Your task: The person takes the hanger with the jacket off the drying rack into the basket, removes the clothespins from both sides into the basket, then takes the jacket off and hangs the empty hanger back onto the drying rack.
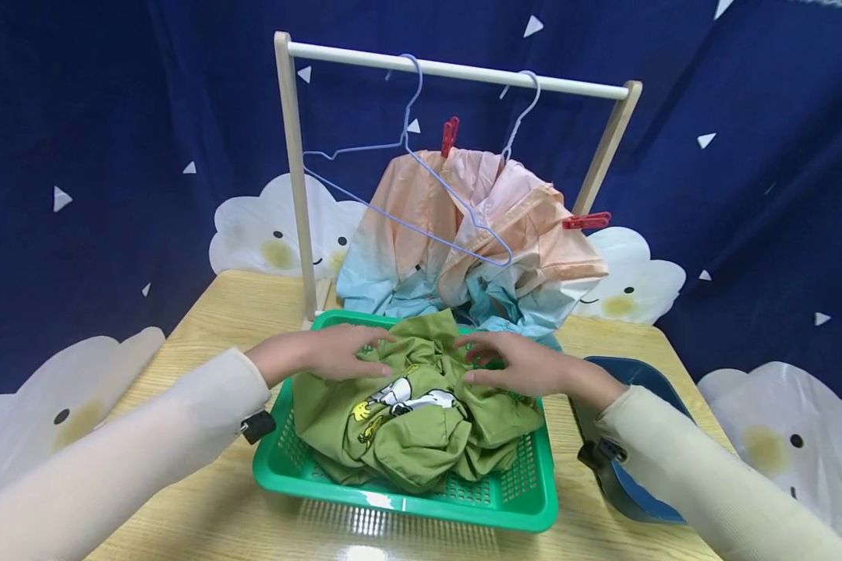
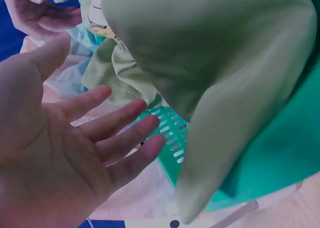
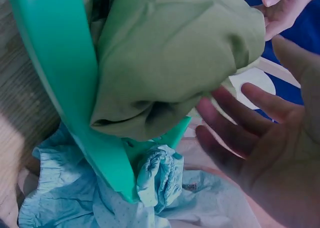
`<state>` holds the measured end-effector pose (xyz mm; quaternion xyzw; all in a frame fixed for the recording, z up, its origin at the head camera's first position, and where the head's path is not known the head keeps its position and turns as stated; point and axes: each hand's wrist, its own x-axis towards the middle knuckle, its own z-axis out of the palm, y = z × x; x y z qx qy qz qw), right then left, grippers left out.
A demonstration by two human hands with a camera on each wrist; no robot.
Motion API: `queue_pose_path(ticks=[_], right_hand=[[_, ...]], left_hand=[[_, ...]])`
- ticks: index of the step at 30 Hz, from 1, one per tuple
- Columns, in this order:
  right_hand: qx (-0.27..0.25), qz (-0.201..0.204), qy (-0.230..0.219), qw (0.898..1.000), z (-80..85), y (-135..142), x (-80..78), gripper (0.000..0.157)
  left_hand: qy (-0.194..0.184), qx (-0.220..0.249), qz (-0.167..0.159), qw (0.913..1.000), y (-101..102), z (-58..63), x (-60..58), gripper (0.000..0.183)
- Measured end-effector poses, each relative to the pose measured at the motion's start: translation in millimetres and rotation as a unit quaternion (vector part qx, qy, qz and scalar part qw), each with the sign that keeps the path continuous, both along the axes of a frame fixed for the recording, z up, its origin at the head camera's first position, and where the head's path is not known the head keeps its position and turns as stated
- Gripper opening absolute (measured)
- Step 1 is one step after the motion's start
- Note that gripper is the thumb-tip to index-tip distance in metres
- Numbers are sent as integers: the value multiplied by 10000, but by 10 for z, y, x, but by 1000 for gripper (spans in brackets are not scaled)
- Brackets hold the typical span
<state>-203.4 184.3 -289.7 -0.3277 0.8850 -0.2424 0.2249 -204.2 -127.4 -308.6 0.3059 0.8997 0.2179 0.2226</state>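
Note:
A crumpled green garment (image 1: 421,436) with a white-and-yellow cartoon print lies in a green plastic basket (image 1: 407,506). My left hand (image 1: 344,352) is over its far left part, with fingers spread and slightly bent. Opposite it, my right hand (image 1: 515,362) hovers above the far right part, fingers loosely bent. In the left wrist view the palm of the left hand (image 2: 65,148) faces the green cloth (image 2: 210,53) and holds nothing. The right wrist view shows the right hand (image 3: 260,133) with fingertips right at the edge of the cloth (image 3: 180,58).
Behind the basket stands a rack with a white rail (image 1: 456,72). A bare blue hanger (image 1: 407,144) and a white hanger (image 1: 515,125) hang there. A peach-and-blue garment (image 1: 407,202) carries a red clip (image 1: 450,137) and another red clip (image 1: 587,221). At right sits a dark blue bin (image 1: 645,374).

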Motion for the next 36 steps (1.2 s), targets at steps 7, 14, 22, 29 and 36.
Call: queue_pose_path(ticks=[7, 14, 22, 29, 36], right_hand=[[-723, -358, 988, 9918, -28, 108, 20, 43], [-999, -750, 1387, 9824, -50, 232, 48, 33], [-1040, -1065, 1421, 9786, -77, 351, 96, 32], [-976, -1213, 1366, 9783, -109, 488, 102, 33], [-933, -1354, 1516, 9747, -117, 612, 83, 34]], left_hand=[[380, 855, 396, 9948, -104, -3, 5, 54], [696, 1640, 723, 9813, -200, 23, -1, 40], [1120, 1961, 1000, 9690, -288, 30, 20, 37], [1217, 1980, 1260, 9644, -446, 19, 4, 36], [1255, 2073, 1542, 9579, -599, 20, -13, 33]])
